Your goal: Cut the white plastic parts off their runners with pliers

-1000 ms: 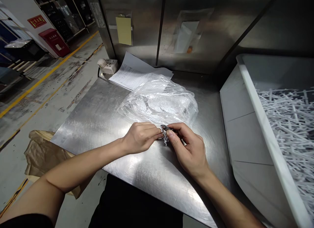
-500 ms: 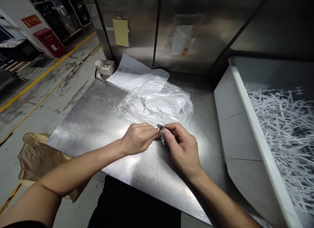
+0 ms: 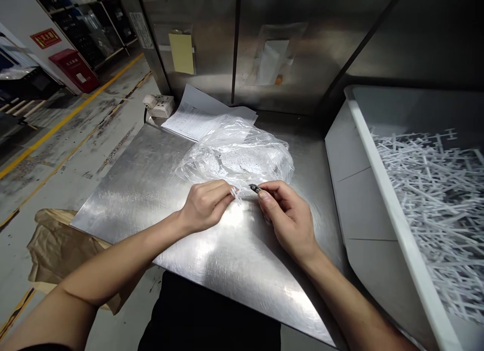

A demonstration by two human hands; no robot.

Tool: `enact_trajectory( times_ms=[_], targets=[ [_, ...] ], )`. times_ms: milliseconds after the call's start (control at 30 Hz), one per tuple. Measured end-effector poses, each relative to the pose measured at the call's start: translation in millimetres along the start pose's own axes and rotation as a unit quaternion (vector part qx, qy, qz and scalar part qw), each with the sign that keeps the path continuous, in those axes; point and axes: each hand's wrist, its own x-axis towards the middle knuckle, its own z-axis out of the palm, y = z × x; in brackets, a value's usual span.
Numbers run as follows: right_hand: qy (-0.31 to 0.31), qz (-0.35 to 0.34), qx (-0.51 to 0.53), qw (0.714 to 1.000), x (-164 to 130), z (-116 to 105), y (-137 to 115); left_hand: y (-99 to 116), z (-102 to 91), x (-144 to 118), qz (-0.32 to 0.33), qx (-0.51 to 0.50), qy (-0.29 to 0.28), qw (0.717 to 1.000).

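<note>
Head view, contents by descending size.

Steel table: brushed metal top, bears everything below except the bin.

White bin: stands at the table's right edge, tilted, filled with white plastic sprues in a loose heap.

Clear plastic bag: crumpled, lying mid-table just behind both hands, small white pieces showing inside.

Brown paper: on the floor beside the table's left corner.

Printed sheets: stacked at the back of the table, partly under the bag.

Yellow note: stuck on the metal back wall.

Power strip: white, at the table's far left corner.

Left hand: fingers curled, thumb and fingertips pinching a small white plastic part just above the tabletop, in front of the bag.

Right hand: fingers closed around a small dark metal tool, its tip protruding towards the white part, a narrow gap between the two.
</note>
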Motion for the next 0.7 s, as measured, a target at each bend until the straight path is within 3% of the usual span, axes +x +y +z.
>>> enact_trajectory(
  times_ms=[200, 700],
  targets=[
    [-0.026, -0.031, -0.032, 0.999, 0, -3, -1, 0, -10.5, 4, -0.022, -0.057, 0.019, 0.998],
    [-0.047, -0.152, -0.127, 0.979, 1, -9, -11, 0, -10.1, 6, -0.009, -0.106, -0.017, 0.994]
  ],
)
